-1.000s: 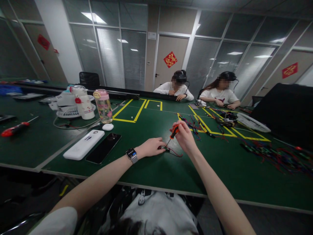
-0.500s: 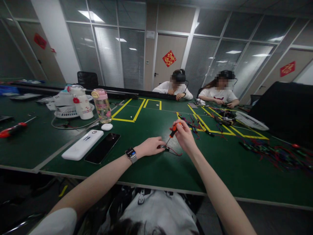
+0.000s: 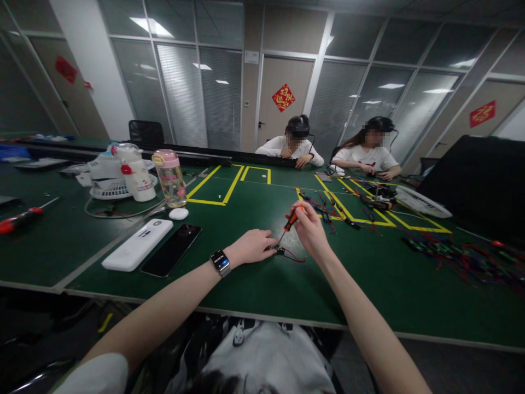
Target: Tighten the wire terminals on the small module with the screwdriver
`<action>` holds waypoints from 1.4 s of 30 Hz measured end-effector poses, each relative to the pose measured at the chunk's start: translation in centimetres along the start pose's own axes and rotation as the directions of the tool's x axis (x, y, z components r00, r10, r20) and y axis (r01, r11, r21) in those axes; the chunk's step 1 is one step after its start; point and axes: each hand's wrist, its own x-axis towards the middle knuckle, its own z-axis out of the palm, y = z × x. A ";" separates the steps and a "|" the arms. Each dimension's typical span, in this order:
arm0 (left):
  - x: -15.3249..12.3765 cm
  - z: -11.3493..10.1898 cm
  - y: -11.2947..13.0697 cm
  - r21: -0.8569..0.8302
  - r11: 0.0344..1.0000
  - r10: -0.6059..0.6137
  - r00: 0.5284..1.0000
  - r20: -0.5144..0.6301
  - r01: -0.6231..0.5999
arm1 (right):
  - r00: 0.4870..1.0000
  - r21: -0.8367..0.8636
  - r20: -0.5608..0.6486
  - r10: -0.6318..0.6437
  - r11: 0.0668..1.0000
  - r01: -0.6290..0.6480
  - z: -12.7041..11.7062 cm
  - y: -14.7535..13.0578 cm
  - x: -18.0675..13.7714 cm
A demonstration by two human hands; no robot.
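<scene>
My right hand point(image 3: 310, 232) grips a small screwdriver with an orange and black handle point(image 3: 292, 218), its tip angled down onto a small dark part with red wires point(image 3: 282, 251) on the green table point(image 3: 262, 284). My left hand point(image 3: 254, 246), with a smartwatch point(image 3: 220, 261) on the wrist, has its fingers closed down on that part, pinning it against the table.
A white power bank point(image 3: 137, 244) and a black phone point(image 3: 172, 249) lie to the left. Two bottles point(image 3: 171, 178) and a white fan stand beyond. A red screwdriver point(image 3: 20, 216) lies far left. Wire bundles point(image 3: 459, 257) lie right. Two people sit across the table.
Both hands stay on the small part with the screwdriver tip on it. The view has only shifted slightly.
</scene>
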 end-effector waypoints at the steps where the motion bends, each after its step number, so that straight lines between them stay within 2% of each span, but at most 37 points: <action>1: 0.0 0.0 0.0 0.020 1.000 0.007 1.000 -0.003 -0.007 | 1.000 -0.005 0.006 0.004 1.000 -0.004 0.0 0.0 0.0; 7: 0.0 -0.2 0.2 0.072 0.997 0.018 1.000 0.003 -0.018 | 0.993 0.039 0.110 0.041 0.998 -0.046 0.3 -0.4 -0.2; 15: 0.0 -0.1 0.2 0.077 0.997 0.029 1.000 -0.001 -0.029 | 1.000 0.033 0.027 0.010 0.999 -0.011 0.1 -0.1 0.0; 22: 0.0 0.0 0.1 0.075 0.997 0.026 1.000 -0.009 -0.025 | 0.996 0.047 0.060 0.061 0.997 -0.064 0.1 -0.4 -0.2; 26: -0.1 0.0 0.1 0.071 0.997 0.028 1.000 -0.008 -0.027 | 0.999 0.077 0.031 0.041 0.996 -0.043 0.1 -0.1 -0.1; 30: -0.1 0.0 0.1 0.067 0.997 0.026 1.000 -0.005 -0.026 | 1.000 0.036 0.012 0.007 0.999 -0.007 0.0 0.0 0.0; 37: 0.0 -0.1 0.1 0.054 0.998 0.024 1.000 0.000 -0.024 | 0.996 0.024 0.062 0.059 0.998 -0.060 0.3 -0.5 -0.2; 42: 0.0 -0.3 0.2 0.061 0.998 0.022 1.000 0.009 -0.022 | 0.998 0.066 0.032 0.046 0.997 -0.048 0.3 -0.4 -0.2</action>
